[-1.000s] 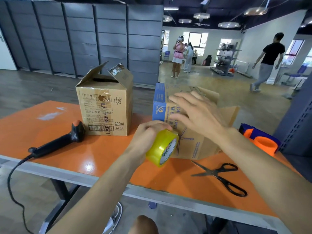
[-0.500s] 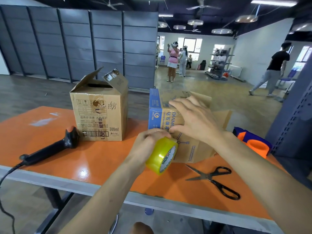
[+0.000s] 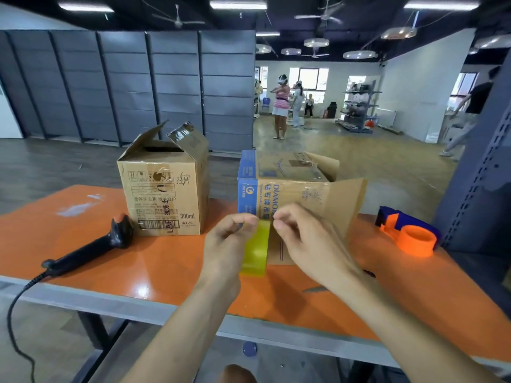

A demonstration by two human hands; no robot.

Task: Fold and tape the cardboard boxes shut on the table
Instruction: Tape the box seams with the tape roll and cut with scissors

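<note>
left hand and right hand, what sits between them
A yellow tape roll, held by the left hand, right hand at its top edge; head view.

1. Cardboard boxes: two, a plain brown box [image 3: 166, 200] and a box with blue print [image 3: 290, 194].
2. Tape: one roll of yellow tape [image 3: 255, 250].
3. Hands: two, the left hand [image 3: 229, 244] and the right hand [image 3: 307, 241].
4. Scanners: one black barcode scanner [image 3: 91, 250] with a cable.
5. Dispensers: one orange and blue tape dispenser [image 3: 409, 233].
6. Scissors [image 3: 313, 289]: one pair, mostly hidden under the right forearm.
7. Tabletops: one orange tabletop [image 3: 166, 272].
8. People in the room behind: three are plain, a person in a pink top [image 3: 281, 106], a person in white [image 3: 297, 106] and a person in a black shirt [image 3: 470, 114]. The other figures near the windows are too small to count.
</note>
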